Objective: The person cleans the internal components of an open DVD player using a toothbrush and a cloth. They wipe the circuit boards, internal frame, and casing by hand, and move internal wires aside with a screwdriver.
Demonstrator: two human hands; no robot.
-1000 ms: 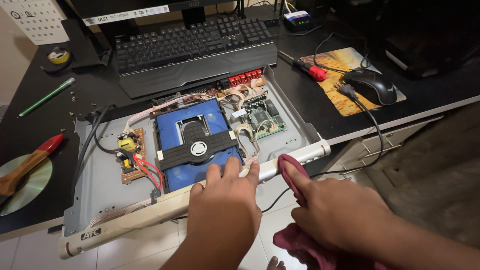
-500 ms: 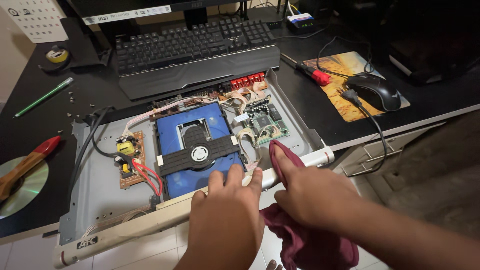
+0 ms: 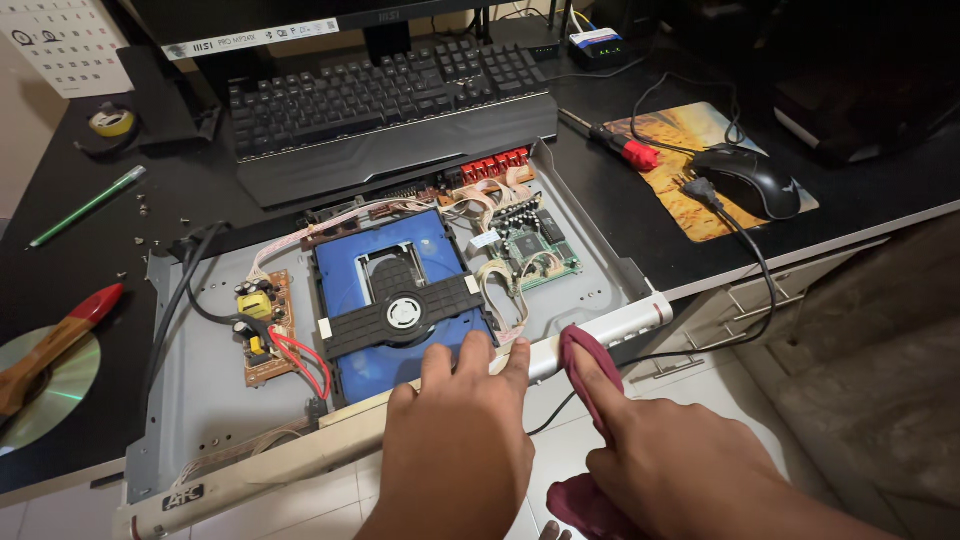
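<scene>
An opened disc player chassis [image 3: 200,400] lies on the black desk, with a blue disc drive [image 3: 400,300], a brown power board [image 3: 262,325] and a green circuit board [image 3: 535,250] inside. My left hand [image 3: 460,440] rests flat on the white front panel [image 3: 300,450], fingertips at the drive's near edge. My right hand [image 3: 680,480] holds a dark red cloth [image 3: 585,370] wrapped over its forefinger, pressed against the front panel's right part.
A black keyboard [image 3: 390,100] sits behind the chassis. A red-handled screwdriver [image 3: 625,145] and a black mouse [image 3: 750,180] lie on a mouse pad at the right. At the left are a disc [image 3: 50,385], a wooden tool with red tip [image 3: 60,340] and a green pencil [image 3: 85,205].
My right hand with the cloth has slid left along the front panel, closer to my left hand. My left hand stays on the panel.
</scene>
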